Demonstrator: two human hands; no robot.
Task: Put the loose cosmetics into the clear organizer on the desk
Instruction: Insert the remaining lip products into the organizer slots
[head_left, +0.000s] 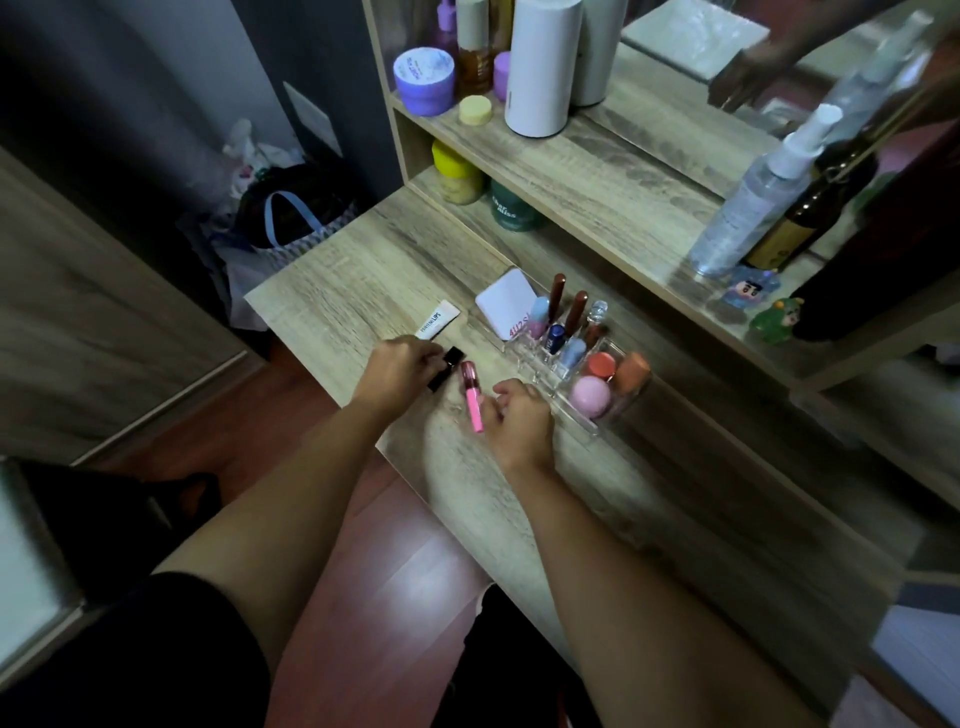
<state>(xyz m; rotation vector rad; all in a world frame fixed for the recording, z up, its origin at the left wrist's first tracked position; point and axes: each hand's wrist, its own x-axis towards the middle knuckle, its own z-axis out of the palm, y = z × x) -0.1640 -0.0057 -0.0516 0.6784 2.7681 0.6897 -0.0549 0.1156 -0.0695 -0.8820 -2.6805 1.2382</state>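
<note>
The clear organizer (597, 423) stands on the wooden desk (332, 291), holding several upright tubes at its back and pink and orange sponges (592, 396) at its front. My left hand (397, 371) grips a black lipstick tube (445, 368) lying on the desk. A pink lip gloss (472, 397) lies between my hands; my right hand (519, 415) touches its lower end with curled fingers. A white flat tube (439, 320) lies further back. A white square compact (505, 307) leans at the organizer's back end.
A shelf unit behind the desk carries a white bottle (540, 67), purple jar (423, 78), spray bottle (753, 197) and small figurines (774, 322). A yellow-lidded jar (457, 174) and a green jar (511, 210) sit below. A bag (291, 218) sits on the floor at left.
</note>
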